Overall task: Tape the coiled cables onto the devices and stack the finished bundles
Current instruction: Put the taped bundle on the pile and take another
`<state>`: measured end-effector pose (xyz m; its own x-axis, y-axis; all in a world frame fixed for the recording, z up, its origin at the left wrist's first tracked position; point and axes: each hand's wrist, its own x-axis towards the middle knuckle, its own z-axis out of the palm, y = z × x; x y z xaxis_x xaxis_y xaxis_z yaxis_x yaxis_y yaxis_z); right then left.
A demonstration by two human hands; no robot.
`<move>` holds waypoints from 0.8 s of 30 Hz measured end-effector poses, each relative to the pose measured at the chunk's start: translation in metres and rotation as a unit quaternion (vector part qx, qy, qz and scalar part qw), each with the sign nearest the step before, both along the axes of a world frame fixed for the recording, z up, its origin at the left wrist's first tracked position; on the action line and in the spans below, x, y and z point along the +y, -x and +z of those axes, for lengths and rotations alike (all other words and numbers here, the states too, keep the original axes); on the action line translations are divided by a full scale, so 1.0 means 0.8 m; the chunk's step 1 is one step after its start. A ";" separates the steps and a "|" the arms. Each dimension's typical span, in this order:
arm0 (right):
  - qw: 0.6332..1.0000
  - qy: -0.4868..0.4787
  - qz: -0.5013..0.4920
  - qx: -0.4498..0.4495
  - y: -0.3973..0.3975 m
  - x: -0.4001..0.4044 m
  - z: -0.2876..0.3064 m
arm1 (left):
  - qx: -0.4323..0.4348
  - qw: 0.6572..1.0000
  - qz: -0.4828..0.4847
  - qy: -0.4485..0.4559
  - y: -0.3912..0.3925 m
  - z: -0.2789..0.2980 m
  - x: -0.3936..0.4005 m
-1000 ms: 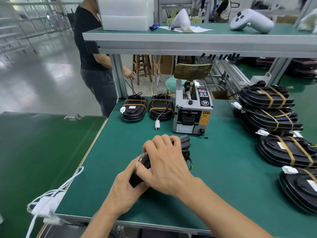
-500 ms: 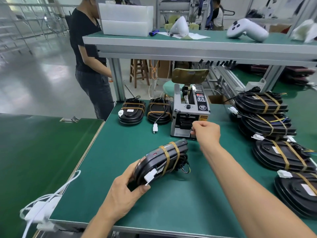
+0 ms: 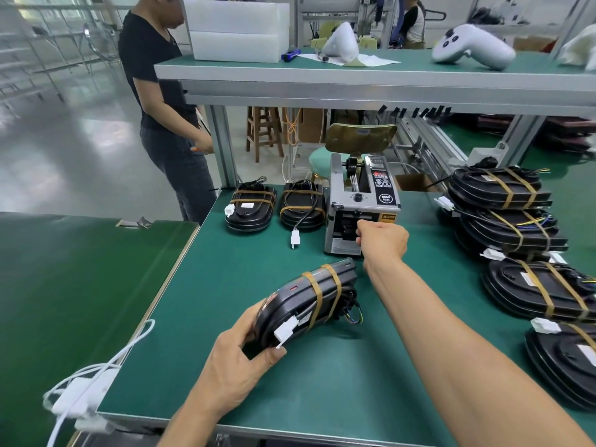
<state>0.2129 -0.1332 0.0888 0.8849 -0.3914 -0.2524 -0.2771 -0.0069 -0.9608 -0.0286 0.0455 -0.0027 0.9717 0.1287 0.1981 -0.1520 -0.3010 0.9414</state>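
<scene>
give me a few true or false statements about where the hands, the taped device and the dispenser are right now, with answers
1. The left hand holds the black device by its near end. True.
2. The device in hand has no tape on it. False: two brown tape bands wrap around it.
3. The right hand is at the front of the tape dispenser. True.
4. The right hand rests flat on the green table. False: it is raised at the dispenser's outlet with curled fingers; whether it pinches tape cannot be told.
5. The taped bundles are stacked at the left edge of the table. False: the stack stands to the right of the dispenser.
</scene>
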 end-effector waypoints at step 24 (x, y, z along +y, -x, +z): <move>0.978 -0.051 0.190 0.069 0.051 -0.050 -0.021 | -0.003 1.000 0.009 -0.005 -0.001 0.001 0.000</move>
<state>0.1721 -0.1729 0.0724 0.9162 -0.0071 -0.4006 -0.4006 -0.0408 -0.9154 -0.0282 0.0452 -0.0021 0.9679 0.1438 0.2062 -0.1531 -0.3138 0.9371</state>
